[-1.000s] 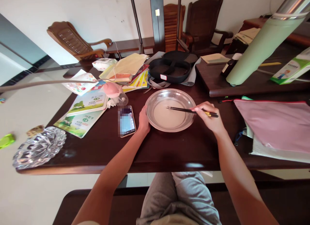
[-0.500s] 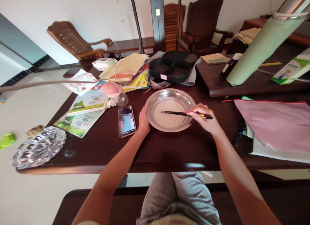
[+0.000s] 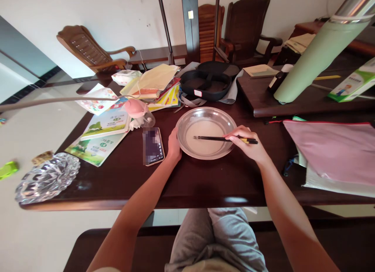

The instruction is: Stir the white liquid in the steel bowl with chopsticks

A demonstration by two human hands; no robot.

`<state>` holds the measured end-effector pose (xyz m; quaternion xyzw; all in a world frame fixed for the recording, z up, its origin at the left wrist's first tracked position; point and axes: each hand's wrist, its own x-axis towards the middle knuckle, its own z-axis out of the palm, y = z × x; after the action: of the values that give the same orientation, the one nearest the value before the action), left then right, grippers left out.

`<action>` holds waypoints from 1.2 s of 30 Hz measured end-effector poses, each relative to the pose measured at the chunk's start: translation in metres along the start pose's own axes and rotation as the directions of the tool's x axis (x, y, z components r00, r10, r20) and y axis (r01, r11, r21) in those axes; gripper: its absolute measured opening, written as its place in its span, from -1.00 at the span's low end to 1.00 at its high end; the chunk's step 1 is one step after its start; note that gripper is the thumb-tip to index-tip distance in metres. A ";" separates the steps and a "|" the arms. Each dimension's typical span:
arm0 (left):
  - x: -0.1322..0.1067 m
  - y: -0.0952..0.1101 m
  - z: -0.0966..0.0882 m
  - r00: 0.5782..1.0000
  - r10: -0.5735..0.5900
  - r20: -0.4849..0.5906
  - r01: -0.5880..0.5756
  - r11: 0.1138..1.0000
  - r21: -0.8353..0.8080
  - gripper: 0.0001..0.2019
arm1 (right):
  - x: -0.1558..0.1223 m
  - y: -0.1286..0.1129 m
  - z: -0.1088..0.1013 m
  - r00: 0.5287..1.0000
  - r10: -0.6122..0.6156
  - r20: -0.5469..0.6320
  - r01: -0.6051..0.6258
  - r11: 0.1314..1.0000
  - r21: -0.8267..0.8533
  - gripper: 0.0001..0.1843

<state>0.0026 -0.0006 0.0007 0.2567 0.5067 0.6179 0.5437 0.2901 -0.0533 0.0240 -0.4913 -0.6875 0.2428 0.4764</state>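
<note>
A shallow round metal basin (image 3: 187, 152) stands on the dark table, with a whitish layer, liquid or fine powder, over its bottom; I cannot tell which. My left hand (image 3: 175, 144) grips the basin's left side, its fingertips hidden behind the rim. Over the right rim, my right hand (image 3: 243, 141) pinches a pair of black chopsticks (image 3: 212, 138) with gold-banded ends. The chopsticks point left, nearly level, and their tips are at the whitish layer near the middle of the basin. A phone (image 3: 154, 147) lies left of my left hand.
A pink-lidded bottle (image 3: 137, 110), booklets (image 3: 99, 147) and a glass dish (image 3: 51, 178) lie to the left. Behind the basin is an unzipped black case (image 3: 206, 84). To the right are a pink pouch (image 3: 334, 151) and a tall green flask (image 3: 310, 61).
The chopstick tips have shifted slightly left and down within the basin. The phone's screen has turned darker. My left hand and the basin have stayed in place.
</note>
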 end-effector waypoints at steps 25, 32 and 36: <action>0.001 0.001 -0.002 1.000 0.002 0.018 -0.003 0.999 0.038 -0.74 | -0.005 0.008 -0.019 0.968 0.060 -0.245 -0.032 0.993 0.117 -0.30; 0.001 -0.002 -0.001 1.000 0.011 0.014 -0.012 1.000 0.018 -0.70 | 0.001 0.001 0.000 0.999 -0.008 -0.039 0.007 1.000 -0.026 -0.44; 0.001 -0.001 -0.001 1.000 0.001 -0.001 -0.001 1.000 0.021 -0.70 | 0.000 0.007 -0.014 0.973 0.011 -0.231 -0.013 1.000 -0.007 -0.39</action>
<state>0.0020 -0.0001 -0.0012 0.2622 0.5133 0.6129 0.5405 0.3061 -0.0521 0.0242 -0.5225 -0.6254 0.1841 0.5495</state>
